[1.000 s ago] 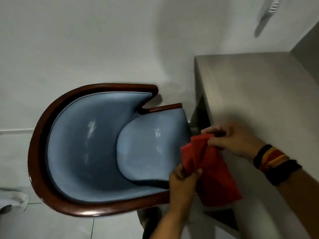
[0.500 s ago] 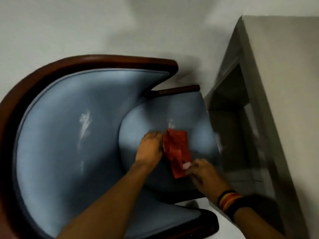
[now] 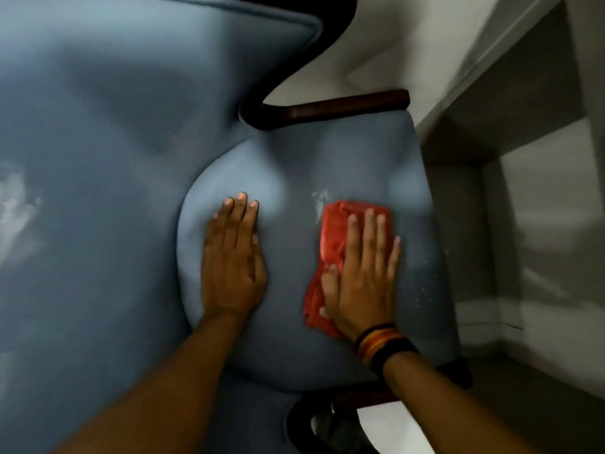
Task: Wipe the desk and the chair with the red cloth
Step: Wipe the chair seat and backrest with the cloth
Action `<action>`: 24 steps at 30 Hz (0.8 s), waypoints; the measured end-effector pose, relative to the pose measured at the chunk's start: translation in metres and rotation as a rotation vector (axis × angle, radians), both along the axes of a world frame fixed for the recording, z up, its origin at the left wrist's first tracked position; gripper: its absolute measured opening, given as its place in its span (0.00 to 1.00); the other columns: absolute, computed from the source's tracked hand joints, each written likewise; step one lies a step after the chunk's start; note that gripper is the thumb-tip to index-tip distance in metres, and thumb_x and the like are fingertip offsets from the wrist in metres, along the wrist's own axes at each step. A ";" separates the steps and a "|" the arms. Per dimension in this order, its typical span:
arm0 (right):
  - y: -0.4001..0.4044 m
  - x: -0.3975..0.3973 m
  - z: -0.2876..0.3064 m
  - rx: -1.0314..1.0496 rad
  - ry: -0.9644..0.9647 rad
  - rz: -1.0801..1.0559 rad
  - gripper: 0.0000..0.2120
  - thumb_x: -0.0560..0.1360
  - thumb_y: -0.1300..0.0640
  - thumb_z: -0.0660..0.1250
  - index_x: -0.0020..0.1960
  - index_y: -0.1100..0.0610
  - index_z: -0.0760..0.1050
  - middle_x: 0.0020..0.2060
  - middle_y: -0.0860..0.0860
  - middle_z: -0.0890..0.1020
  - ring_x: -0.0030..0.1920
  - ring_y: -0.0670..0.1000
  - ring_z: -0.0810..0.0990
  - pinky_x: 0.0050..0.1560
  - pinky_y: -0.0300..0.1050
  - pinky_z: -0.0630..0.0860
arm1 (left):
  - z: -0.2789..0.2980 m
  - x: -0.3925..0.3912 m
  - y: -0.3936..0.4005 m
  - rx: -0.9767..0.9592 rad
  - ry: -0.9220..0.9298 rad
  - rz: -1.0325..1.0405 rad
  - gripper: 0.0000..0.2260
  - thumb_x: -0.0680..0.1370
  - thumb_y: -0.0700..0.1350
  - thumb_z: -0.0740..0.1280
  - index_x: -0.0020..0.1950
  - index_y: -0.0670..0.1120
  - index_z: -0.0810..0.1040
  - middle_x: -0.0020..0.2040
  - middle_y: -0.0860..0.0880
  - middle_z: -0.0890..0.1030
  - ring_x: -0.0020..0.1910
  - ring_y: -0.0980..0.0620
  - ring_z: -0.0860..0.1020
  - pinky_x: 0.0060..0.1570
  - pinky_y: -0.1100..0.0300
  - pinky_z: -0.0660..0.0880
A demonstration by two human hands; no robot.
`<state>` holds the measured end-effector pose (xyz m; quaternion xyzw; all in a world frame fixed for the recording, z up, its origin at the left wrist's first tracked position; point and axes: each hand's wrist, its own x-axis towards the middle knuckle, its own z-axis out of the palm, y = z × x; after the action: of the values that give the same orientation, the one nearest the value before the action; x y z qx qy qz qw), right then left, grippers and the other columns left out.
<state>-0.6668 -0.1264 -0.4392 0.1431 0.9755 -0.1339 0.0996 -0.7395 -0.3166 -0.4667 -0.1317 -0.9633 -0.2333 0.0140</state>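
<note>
The chair fills the view, with blue upholstery and a dark wooden frame. Its round seat cushion [image 3: 327, 158] lies under both hands. The red cloth [image 3: 334, 234] is crumpled flat on the right half of the seat. My right hand [image 3: 360, 273], with striped bands at the wrist, presses palm-down on the cloth and covers most of it. My left hand [image 3: 234, 257] rests flat on the bare seat to the left, fingers together, holding nothing. A whitish smudge [image 3: 319, 199] shows on the seat just beyond the cloth. The grey desk [image 3: 540, 86] stands at the right.
The chair's curved blue backrest [image 3: 98, 126] wraps around the left, with pale smears at its far left. A wooden arm rail [image 3: 343, 106] runs beyond the seat. The desk's open lower compartment sits close to the seat's right edge. White floor shows beyond and below the chair.
The view has closed in on the seat. Both hands handled the cloth half a second ago; now the left hand lies flat on the bare cushion and the right hand presses the cloth down alone.
</note>
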 end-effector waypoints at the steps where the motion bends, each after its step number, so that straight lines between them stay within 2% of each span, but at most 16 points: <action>1: 0.004 -0.027 0.000 -0.010 0.014 -0.062 0.43 0.73 0.43 0.55 0.83 0.60 0.48 0.83 0.62 0.51 0.83 0.63 0.46 0.79 0.70 0.45 | -0.002 0.000 0.000 0.000 0.015 0.010 0.24 0.85 0.40 0.57 0.82 0.43 0.65 0.83 0.44 0.65 0.84 0.46 0.59 0.84 0.47 0.54; 3: -0.004 -0.085 -0.004 -0.001 0.067 -0.096 0.43 0.73 0.43 0.54 0.83 0.60 0.49 0.82 0.63 0.52 0.83 0.64 0.48 0.80 0.69 0.46 | -0.005 -0.001 0.001 0.005 0.029 0.013 0.25 0.84 0.41 0.57 0.82 0.42 0.65 0.83 0.44 0.65 0.84 0.45 0.59 0.84 0.47 0.54; 6: -0.046 -0.118 -0.007 0.018 0.113 0.078 0.40 0.76 0.44 0.57 0.82 0.59 0.52 0.82 0.64 0.55 0.83 0.63 0.50 0.80 0.64 0.47 | -0.008 0.002 0.001 -0.001 0.021 0.005 0.25 0.83 0.40 0.57 0.81 0.40 0.66 0.82 0.42 0.65 0.83 0.43 0.60 0.83 0.46 0.54; 9: -0.051 -0.058 0.000 -0.047 0.086 0.342 0.38 0.76 0.47 0.59 0.83 0.55 0.51 0.83 0.60 0.53 0.83 0.59 0.48 0.81 0.62 0.48 | -0.001 -0.001 0.002 0.013 0.004 0.015 0.24 0.83 0.40 0.57 0.80 0.40 0.66 0.82 0.41 0.65 0.83 0.43 0.61 0.83 0.45 0.55; 11: -0.023 0.000 0.004 -0.048 0.036 0.463 0.43 0.71 0.49 0.63 0.83 0.53 0.52 0.83 0.57 0.54 0.83 0.57 0.48 0.81 0.62 0.49 | 0.003 -0.001 0.001 0.001 -0.010 0.008 0.24 0.84 0.40 0.56 0.81 0.41 0.66 0.83 0.42 0.65 0.83 0.43 0.60 0.83 0.44 0.55; 13: 0.015 0.038 0.003 -0.013 -0.009 0.381 0.46 0.67 0.50 0.65 0.83 0.51 0.53 0.83 0.54 0.55 0.83 0.56 0.49 0.81 0.64 0.49 | 0.004 -0.001 0.003 0.002 -0.010 0.012 0.24 0.84 0.41 0.57 0.82 0.41 0.65 0.83 0.42 0.65 0.84 0.43 0.60 0.83 0.44 0.55; 15: 0.045 0.040 0.002 0.020 0.006 0.133 0.43 0.69 0.50 0.61 0.83 0.52 0.54 0.83 0.55 0.56 0.83 0.58 0.50 0.79 0.68 0.52 | 0.000 -0.001 0.003 -0.004 -0.002 0.020 0.24 0.84 0.41 0.57 0.82 0.42 0.65 0.83 0.42 0.65 0.84 0.44 0.60 0.83 0.45 0.55; 18: 0.059 -0.028 -0.002 0.029 0.081 -0.159 0.39 0.73 0.47 0.54 0.83 0.54 0.53 0.83 0.57 0.55 0.83 0.61 0.51 0.81 0.66 0.51 | -0.006 0.003 0.004 -0.016 0.025 0.019 0.25 0.84 0.41 0.57 0.82 0.41 0.65 0.83 0.42 0.65 0.84 0.43 0.60 0.83 0.46 0.55; 22: 0.077 -0.162 -0.009 -0.036 0.127 -0.166 0.35 0.76 0.47 0.47 0.82 0.54 0.57 0.82 0.56 0.60 0.82 0.60 0.54 0.82 0.60 0.49 | -0.008 0.000 0.003 -0.015 0.060 0.006 0.24 0.84 0.41 0.57 0.82 0.41 0.65 0.83 0.42 0.64 0.84 0.43 0.60 0.83 0.44 0.56; 24: 0.094 -0.188 -0.012 -0.069 0.106 -0.139 0.33 0.77 0.49 0.48 0.82 0.54 0.58 0.82 0.55 0.61 0.82 0.57 0.55 0.82 0.56 0.48 | -0.007 0.000 0.002 -0.019 0.059 0.003 0.24 0.84 0.41 0.57 0.82 0.41 0.64 0.83 0.42 0.64 0.84 0.42 0.60 0.83 0.45 0.55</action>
<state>-0.8547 -0.0322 -0.4511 0.1994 0.9620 -0.1814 0.0430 -0.7396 -0.3150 -0.4738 -0.1374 -0.9649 -0.2200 0.0416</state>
